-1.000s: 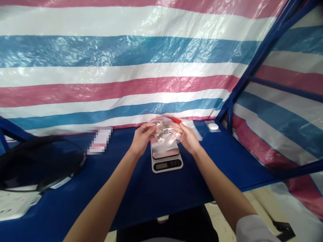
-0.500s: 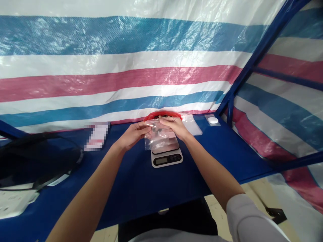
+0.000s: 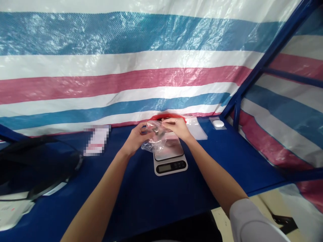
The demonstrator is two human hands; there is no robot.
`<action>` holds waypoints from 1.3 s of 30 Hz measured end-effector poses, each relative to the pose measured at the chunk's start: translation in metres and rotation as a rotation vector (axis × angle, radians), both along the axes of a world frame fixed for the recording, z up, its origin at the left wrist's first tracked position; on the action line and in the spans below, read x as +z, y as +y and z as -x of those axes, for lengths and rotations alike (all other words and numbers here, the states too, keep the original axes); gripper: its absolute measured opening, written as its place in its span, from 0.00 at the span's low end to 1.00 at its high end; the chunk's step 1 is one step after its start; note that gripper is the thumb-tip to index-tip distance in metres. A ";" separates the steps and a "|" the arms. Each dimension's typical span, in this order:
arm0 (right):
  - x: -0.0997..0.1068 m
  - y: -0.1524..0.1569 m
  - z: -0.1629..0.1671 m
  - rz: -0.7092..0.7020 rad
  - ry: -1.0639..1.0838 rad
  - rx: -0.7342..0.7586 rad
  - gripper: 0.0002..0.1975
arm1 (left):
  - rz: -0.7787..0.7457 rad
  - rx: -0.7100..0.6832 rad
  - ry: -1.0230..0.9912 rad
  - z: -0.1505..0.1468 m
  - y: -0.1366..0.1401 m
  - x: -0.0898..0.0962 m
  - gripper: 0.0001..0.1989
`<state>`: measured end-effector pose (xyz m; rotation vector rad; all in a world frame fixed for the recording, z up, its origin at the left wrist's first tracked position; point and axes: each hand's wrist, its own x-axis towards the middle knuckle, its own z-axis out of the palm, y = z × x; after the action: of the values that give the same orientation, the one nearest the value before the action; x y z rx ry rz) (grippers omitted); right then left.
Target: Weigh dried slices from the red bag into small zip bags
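Note:
A clear plastic bag [image 3: 152,145] is held up between both hands, above a digital scale [image 3: 171,167] with a metal pan. My left hand [image 3: 137,137] grips the bag's left side, fingers and thumb closed on the film. At the bag's upper right edge, my right hand [image 3: 177,127] pinches the plastic with thumb and fingertips. The bag looks crumpled; I cannot make out whether anything is inside it. Just behind the hands, a red rim [image 3: 168,116] of a container or bag shows, its contents mostly hidden.
Clear flat bags [image 3: 196,129] lie right of the scale, and a small white rounded item [image 3: 218,123] sits on clear plastic farther right. A blurred paper packet [image 3: 97,140] and a black bag-like object [image 3: 37,164] are on the left of the blue table [image 3: 136,198]. Striped sheeting hangs behind.
The bag was flatter and hung straighter; now it is crumpled and bunched toward my left hand. My left fingers have curled further round it. The view has shifted slightly.

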<state>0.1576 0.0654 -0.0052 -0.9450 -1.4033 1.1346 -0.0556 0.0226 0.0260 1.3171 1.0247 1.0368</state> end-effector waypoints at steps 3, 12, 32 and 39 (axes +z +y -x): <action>0.006 0.000 -0.002 -0.065 -0.112 0.035 0.09 | -0.043 0.024 0.090 0.007 0.010 -0.001 0.28; 0.017 -0.002 -0.001 -0.241 -0.409 -0.036 0.04 | -0.533 0.281 0.577 0.015 0.023 -0.013 0.17; 0.035 -0.017 -0.006 -0.528 -0.794 0.060 0.12 | 0.145 0.036 0.107 -0.026 0.032 -0.007 0.25; 0.032 -0.015 -0.006 -0.452 -0.721 0.042 0.07 | 0.150 0.003 0.077 -0.017 0.037 -0.011 0.19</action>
<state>0.1632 0.0500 0.0272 -1.0326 -2.1491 0.4547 -0.0384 0.0596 0.0149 1.2410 1.1400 0.8994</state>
